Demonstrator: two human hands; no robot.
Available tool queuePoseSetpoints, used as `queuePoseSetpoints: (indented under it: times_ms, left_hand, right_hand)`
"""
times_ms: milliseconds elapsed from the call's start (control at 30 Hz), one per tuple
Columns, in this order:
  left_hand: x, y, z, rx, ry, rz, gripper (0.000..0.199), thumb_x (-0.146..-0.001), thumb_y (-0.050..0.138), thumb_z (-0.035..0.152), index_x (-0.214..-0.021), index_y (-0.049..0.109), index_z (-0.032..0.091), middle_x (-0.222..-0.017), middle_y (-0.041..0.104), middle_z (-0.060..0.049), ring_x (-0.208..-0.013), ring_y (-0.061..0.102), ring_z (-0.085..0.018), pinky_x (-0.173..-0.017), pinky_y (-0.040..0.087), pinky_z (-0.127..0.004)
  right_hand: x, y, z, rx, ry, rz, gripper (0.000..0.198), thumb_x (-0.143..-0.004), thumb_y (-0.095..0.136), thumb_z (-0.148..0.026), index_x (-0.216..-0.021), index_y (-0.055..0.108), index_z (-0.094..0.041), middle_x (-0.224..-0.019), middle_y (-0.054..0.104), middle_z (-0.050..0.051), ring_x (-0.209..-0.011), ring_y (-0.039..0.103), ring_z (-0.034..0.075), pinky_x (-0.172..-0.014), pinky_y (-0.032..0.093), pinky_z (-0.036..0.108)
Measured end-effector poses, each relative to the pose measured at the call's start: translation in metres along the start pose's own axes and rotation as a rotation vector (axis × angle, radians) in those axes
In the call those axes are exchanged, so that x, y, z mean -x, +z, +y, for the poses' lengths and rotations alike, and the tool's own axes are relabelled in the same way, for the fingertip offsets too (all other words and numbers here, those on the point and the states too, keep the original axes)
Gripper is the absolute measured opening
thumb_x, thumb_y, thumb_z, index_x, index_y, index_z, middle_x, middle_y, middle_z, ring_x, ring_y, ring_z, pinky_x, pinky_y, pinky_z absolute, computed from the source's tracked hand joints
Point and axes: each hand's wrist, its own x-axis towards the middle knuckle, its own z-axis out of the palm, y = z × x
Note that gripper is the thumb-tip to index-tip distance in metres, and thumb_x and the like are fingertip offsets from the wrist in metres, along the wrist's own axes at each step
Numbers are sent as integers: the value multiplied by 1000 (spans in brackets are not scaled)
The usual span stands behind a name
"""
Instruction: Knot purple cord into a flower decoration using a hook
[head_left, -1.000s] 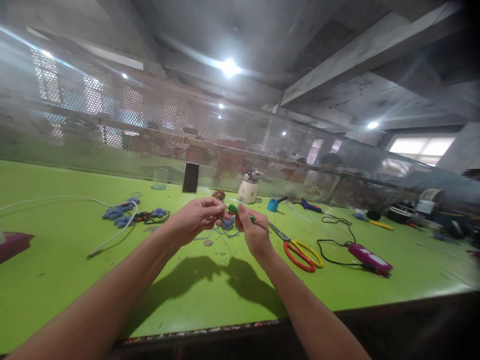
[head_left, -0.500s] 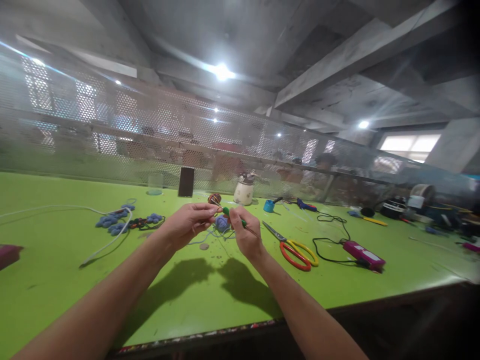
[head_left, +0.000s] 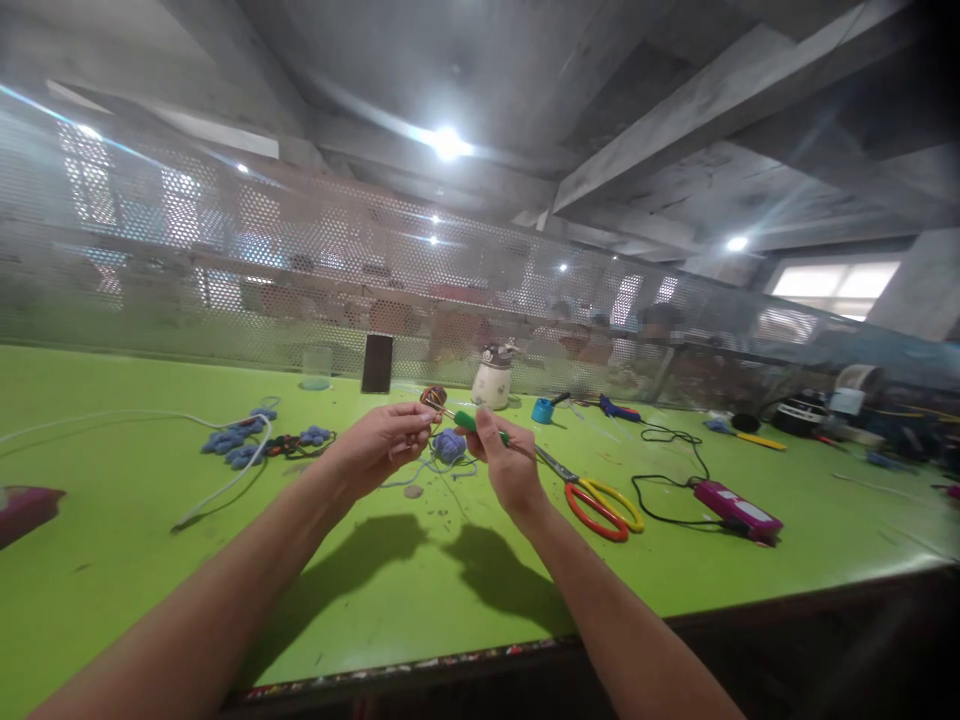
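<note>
My right hand (head_left: 510,455) is wrapped round a green-handled tool (head_left: 469,421) with a thin metal shaft pointing left. The thumb lies along the handle. Close by on the left, my left hand (head_left: 388,440) pinches thumb and fingers together near the shaft's tip; what is between them is too small to make out. Behind and below the hands sits a ball of blue yarn (head_left: 450,445), with a loose strand on the table. A dark multicoloured ball of thread (head_left: 433,397) lies just beyond the fingertips.
Scissors (head_left: 596,500) with red and yellow handles lie right of my right hand. Further right is a magenta box (head_left: 739,510) with a black cord. A white spray bottle (head_left: 492,380) and blue pot (head_left: 542,410) stand behind. Blue knotted pieces (head_left: 236,443) and a white cable (head_left: 225,492) lie left.
My right hand has drawn the green-handled tool a little to the right, away from my left hand, and more of its shaft shows. The left hand keeps its pinch. The view has shifted slightly.
</note>
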Motion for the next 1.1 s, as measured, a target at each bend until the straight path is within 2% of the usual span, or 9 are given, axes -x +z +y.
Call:
queuePoseSetpoints:
  times_ms: [200, 367, 500, 733, 900, 1100]
  left_hand:
    - [0, -2, 3, 23, -51, -32, 6, -78, 61, 6, -73, 59, 8, -63, 56, -3, -45, 40, -1, -39, 28, -8]
    - [1, -1, 6, 9, -75, -59, 7, -81, 61, 11, -74, 59, 9, -52, 46, 3, -39, 29, 1, -36, 20, -9]
    - [3, 3, 9, 1, -78, -24, 5, -76, 64, 9, -74, 60, 9, -52, 43, 5, -41, 30, 0, -37, 22, -10]
    - [0, -3, 7, 15, -93, -29, 4, -74, 63, 7, -75, 60, 9, -55, 46, 3, -43, 33, -1, -38, 24, -10]
    - [-3, -9, 4, -1, -102, -49, 3, -76, 63, 7, -75, 60, 9, -56, 47, 3, -41, 28, 0, -37, 22, -10]
    - [-2, -6, 4, -25, -109, -32, 2, -79, 61, 8, -77, 60, 9, -58, 50, 0, -41, 29, 1, -38, 23, -9]
  right_hand:
    - [-4, -1, -6, -179, 42, -56, 45, -80, 60, -52, -64, 68, -12, -48, 42, -3, -45, 32, 6, -45, 25, 23]
    - [-8, -1, -8, -282, 242, -13, 47, -70, 67, -57, -63, 67, -11, -50, 52, 0, -44, 35, 6, -42, 25, 21]
    - [-8, 0, -12, -326, 325, 4, 46, -64, 72, -57, -63, 65, -11, -54, 59, 3, -43, 36, 5, -41, 26, 20]
    - [-9, -2, -11, -353, 313, -54, 45, -67, 69, -57, -61, 65, -13, -52, 57, 3, -44, 36, 7, -40, 23, 21]
    - [-10, -4, -7, -355, 290, -83, 44, -70, 67, -55, -60, 66, -12, -48, 54, 1, -41, 33, 6, -40, 20, 22]
    - [-11, -5, 0, -338, 256, -84, 41, -73, 66, -53, -66, 68, -13, -47, 54, 1, -43, 40, 8, -41, 25, 22]
